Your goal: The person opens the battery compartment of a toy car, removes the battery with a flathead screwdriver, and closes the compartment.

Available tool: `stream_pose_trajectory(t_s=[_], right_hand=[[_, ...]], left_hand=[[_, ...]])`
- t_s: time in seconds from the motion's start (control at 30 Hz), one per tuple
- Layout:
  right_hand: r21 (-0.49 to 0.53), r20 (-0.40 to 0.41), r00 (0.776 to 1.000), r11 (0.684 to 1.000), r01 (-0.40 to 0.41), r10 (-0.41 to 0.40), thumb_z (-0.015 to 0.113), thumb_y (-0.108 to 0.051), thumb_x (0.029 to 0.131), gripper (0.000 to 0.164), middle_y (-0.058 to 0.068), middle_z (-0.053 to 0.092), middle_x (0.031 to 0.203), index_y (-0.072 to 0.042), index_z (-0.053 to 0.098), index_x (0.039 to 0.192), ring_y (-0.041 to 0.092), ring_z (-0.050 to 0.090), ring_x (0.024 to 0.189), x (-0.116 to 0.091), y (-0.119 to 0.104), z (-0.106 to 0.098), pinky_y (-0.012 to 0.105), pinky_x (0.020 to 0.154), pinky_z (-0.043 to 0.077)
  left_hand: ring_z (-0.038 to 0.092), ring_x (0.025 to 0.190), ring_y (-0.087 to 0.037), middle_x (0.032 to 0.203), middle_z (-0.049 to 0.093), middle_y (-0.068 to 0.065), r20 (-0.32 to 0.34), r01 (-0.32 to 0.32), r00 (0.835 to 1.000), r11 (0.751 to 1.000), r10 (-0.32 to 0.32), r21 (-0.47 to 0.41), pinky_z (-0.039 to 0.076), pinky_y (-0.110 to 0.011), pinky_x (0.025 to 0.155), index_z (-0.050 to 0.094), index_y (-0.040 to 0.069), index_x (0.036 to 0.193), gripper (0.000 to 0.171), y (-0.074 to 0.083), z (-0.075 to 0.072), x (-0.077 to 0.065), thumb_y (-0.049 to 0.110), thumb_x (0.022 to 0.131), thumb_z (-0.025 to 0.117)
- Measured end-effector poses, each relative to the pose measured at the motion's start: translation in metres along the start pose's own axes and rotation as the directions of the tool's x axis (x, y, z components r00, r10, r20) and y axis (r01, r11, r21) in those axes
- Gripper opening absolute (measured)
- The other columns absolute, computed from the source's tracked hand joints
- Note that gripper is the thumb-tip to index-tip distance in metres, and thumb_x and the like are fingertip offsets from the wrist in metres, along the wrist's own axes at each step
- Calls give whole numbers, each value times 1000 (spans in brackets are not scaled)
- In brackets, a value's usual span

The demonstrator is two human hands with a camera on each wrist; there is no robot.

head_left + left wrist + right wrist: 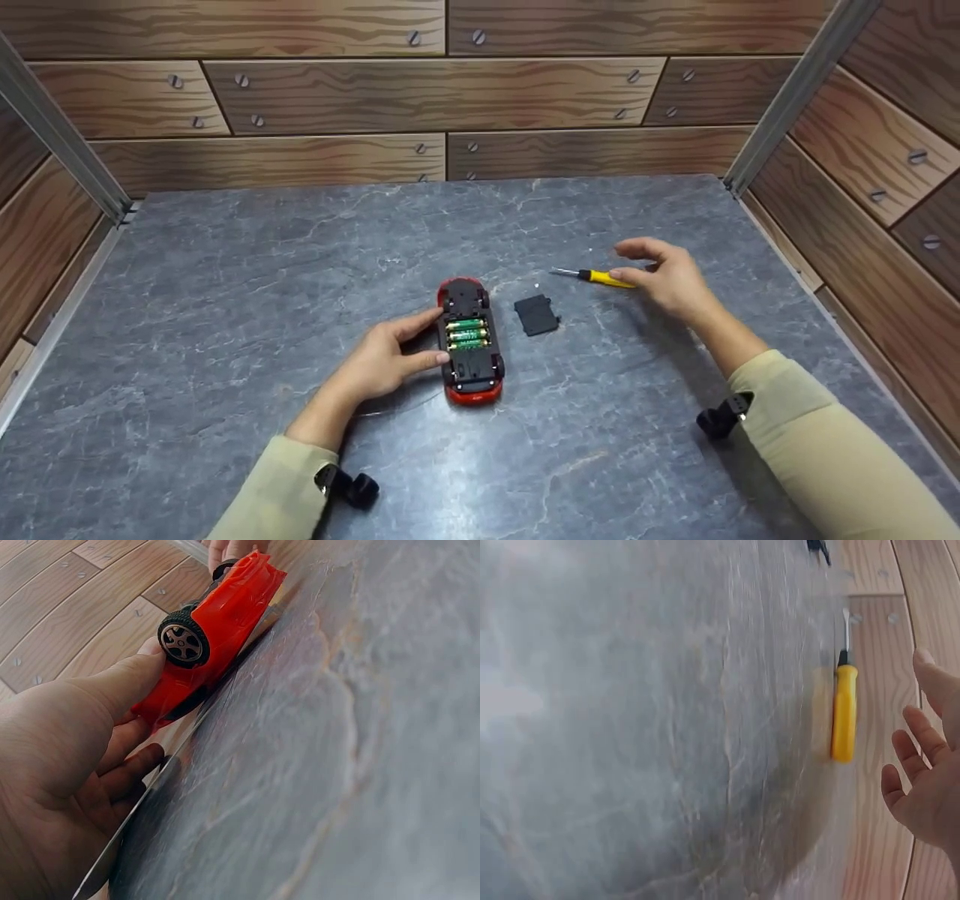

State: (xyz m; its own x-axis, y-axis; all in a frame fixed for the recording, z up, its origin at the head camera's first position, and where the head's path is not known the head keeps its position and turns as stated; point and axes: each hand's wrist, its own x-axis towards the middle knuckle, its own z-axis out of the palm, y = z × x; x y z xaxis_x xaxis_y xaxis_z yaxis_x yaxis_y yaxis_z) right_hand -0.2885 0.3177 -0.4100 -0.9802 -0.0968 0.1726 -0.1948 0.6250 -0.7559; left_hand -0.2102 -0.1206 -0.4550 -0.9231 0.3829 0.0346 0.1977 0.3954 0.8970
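A red toy car (pixel 474 394) lies upside down on the grey table, its black underside facing up. Several green batteries (pixel 467 334) sit side by side in its uncovered compartment. My left hand (pixel 382 358) holds the car at its left side, with the thumb beside a wheel (pixel 182 643). To the car's right lies a black battery cover (pixel 536 315). Farther right is a yellow-handled screwdriver (pixel 600 277), its metal tip pointing left. My right hand (pixel 670 281) hovers by the handle's end, fingers spread, apart from it in the right wrist view.
Tiny bright specks (pixel 536 285) lie near the cover, too small to identify. Wood-patterned walls (pixel 435 94) with metal corner posts (pixel 795 97) bound the marbled grey tabletop (pixel 315 262) at the back and sides. A wrist camera (pixel 349 486) sits on each sleeve.
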Motion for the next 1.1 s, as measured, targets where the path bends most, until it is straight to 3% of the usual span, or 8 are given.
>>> stream_pose_trajectory(t_s=[0.1,0.33,0.47,0.6,0.77,1.1], right_hand=[[6,39,999,999,-34,34,84,-18,94,48,21,69,135,3,68,135,37,61,128,4,7,-1,39,104,50],[51,135,987,994,-94,86,82,-17,96,53,24,65,141,3,63,142,38,59,133,12,22,3,19,96,47],[74,166,981,991,-110,96,82,-14,96,53,24,65,140,4,63,142,37,60,130,14,27,7,14,93,47],[71,197,974,990,-125,109,84,-18,95,54,21,65,142,2,65,142,33,58,133,16,28,10,26,107,45],[49,231,966,990,-130,115,85,-18,93,55,20,61,148,0,66,141,34,52,138,19,28,11,45,121,34],[32,241,961,989,-144,133,86,-18,92,52,21,61,146,-3,69,139,36,51,135,17,31,13,49,120,33]], left_hand=[[44,150,-29,157,53,-9,-1,4,1000,1000,-4,3,29,-48,127,54,18,157,75,0,0,0,32,90,86],[43,150,-29,157,53,-7,-6,15,1000,1000,-15,9,28,-50,127,54,20,156,75,-1,0,0,34,90,86],[43,150,-29,157,53,-8,-3,10,1000,1000,-10,3,28,-49,127,54,19,156,75,-1,0,0,33,90,86],[44,150,-28,157,53,-9,1,-7,1000,1000,7,-6,30,-47,126,54,15,157,75,-2,1,0,31,91,86],[45,149,-28,157,53,-10,1,-11,1000,1000,11,-12,30,-46,126,53,15,157,75,-1,1,1,29,91,86],[44,150,-29,157,53,-10,-5,3,1000,1000,-3,-3,29,-48,126,54,17,157,75,-2,1,0,30,90,86]])
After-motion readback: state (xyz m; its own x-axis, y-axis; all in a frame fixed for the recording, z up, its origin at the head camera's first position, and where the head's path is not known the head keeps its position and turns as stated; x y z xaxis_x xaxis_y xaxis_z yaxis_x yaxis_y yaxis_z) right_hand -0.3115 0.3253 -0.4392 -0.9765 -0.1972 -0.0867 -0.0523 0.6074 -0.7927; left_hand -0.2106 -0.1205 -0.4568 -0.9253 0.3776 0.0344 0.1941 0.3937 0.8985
